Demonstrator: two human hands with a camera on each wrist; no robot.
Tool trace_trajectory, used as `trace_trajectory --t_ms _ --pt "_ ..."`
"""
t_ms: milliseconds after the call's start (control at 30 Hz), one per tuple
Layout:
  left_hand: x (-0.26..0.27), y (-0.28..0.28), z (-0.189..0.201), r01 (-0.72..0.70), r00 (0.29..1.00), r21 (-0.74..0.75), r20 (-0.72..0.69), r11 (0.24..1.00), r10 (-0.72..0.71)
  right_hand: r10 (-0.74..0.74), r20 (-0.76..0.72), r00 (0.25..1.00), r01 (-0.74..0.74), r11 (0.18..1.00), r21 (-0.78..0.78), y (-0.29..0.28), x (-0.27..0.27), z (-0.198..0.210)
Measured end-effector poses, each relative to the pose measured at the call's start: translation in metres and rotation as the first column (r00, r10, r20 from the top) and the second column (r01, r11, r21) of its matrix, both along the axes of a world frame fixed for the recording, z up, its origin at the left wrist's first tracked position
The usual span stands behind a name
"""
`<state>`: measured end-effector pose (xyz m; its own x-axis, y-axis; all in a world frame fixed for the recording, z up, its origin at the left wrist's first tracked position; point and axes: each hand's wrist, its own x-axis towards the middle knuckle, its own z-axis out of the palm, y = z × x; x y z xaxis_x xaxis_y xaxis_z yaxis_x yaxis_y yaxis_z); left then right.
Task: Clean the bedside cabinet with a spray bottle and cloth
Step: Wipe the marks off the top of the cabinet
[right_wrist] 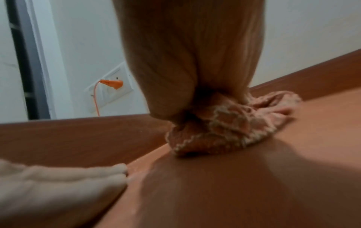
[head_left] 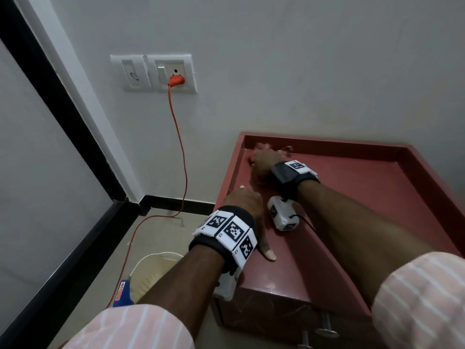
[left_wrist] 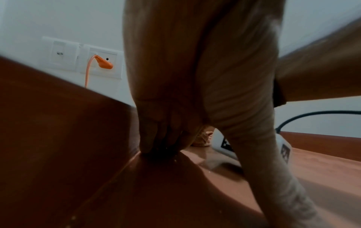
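The red-brown bedside cabinet (head_left: 364,197) has a raised rim on three sides. My right hand (head_left: 264,163) is at the top's far left corner and grips a bunched pink cloth (head_left: 286,148) pressed against the surface. In the right wrist view the cloth (right_wrist: 234,123) spreads out from under the hand (right_wrist: 195,108) next to the back rim. My left hand (head_left: 244,201) rests flat on the top by the left rim, thumb spread out. Its fingers (right_wrist: 82,177) lie straight on the wood. The blue spray bottle (head_left: 122,293) lies on the floor left of the cabinet.
A cream basket (head_left: 148,270) sits on the floor beside the spray bottle. An orange cord (head_left: 180,137) hangs from the wall socket (head_left: 176,76) down to the floor. Metal knobs (head_left: 325,327) stick out of the cabinet front. The wall stands right behind the cabinet.
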<state>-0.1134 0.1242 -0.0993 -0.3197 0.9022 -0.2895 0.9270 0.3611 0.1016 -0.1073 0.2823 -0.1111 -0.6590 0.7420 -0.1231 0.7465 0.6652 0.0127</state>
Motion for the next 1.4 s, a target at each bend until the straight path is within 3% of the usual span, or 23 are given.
trace_trajectory --t_ms 133,200,267,333,367,400,467,600,700,833,1033,1233,1300,1400 --pt "0.001 -0.001 0.002 -0.013 1.0 0.002 0.011 1.0 0.013 0.049 -0.145 0.988 -0.066 0.991 -0.113 -0.002 0.007 -0.005" --pt "0.002 -0.003 0.007 -0.012 1.0 -0.025 0.012 1.0 0.012 0.042 -0.13 0.991 -0.062 0.986 -0.157 0.011 0.034 -0.002" --pt "0.003 -0.008 0.011 -0.029 0.999 -0.041 0.034 0.999 0.031 -0.065 -0.098 0.993 0.057 0.995 -0.085 0.03 0.059 -0.013" --pt "0.006 -0.016 0.014 -0.036 0.998 -0.031 0.052 0.999 0.038 -0.252 -0.033 0.967 0.254 0.961 0.11 0.039 0.083 -0.018" --pt "0.008 -0.022 0.014 -0.04 0.998 -0.019 0.048 0.999 0.04 -0.316 -0.014 0.949 0.316 0.944 0.096 0.03 0.089 -0.015" --pt "0.011 -0.028 0.016 -0.045 0.998 0.001 0.043 0.999 0.045 -0.304 0.027 0.952 0.302 0.952 0.056 0.017 0.089 -0.01" --pt "0.021 -0.043 0.017 -0.027 0.999 0.054 -0.017 0.998 0.028 -0.136 0.006 0.991 0.136 0.99 -0.021 -0.017 0.075 0.001" --pt "0.031 -0.079 0.003 0.028 0.977 0.283 -0.211 0.959 0.034 0.001 -0.167 0.986 -0.026 0.989 -0.146 -0.054 0.024 0.004" --pt "0.022 -0.111 0.0 -0.166 0.984 0.28 -0.022 0.946 0.179 0.043 -0.153 0.987 -0.065 0.988 -0.14 -0.085 0.022 -0.002" --pt "0.004 -0.137 -0.002 -0.377 0.908 0.192 0.27 0.906 0.321 0.035 -0.222 0.974 -0.051 0.996 -0.066 -0.126 0.042 -0.014" --pt "-0.002 -0.154 -0.018 -0.4 0.862 0.229 0.424 0.888 0.279 0.139 -0.398 0.907 -0.147 0.989 0.012 -0.203 0.083 -0.023" --pt "0.016 -0.174 -0.03 -0.545 0.767 0.352 0.577 0.761 0.282 0.396 -0.495 0.774 -0.345 0.918 0.195 -0.247 0.133 -0.039" --pt "0.022 -0.181 -0.038 -0.585 0.739 0.355 0.604 0.729 0.298 0.471 -0.451 0.758 -0.374 0.881 0.291 -0.259 0.147 -0.052" --pt "0.026 -0.195 -0.047 -0.591 0.722 0.347 0.63 0.728 0.287 0.511 -0.296 0.807 -0.365 0.826 0.43 -0.277 0.162 -0.084"
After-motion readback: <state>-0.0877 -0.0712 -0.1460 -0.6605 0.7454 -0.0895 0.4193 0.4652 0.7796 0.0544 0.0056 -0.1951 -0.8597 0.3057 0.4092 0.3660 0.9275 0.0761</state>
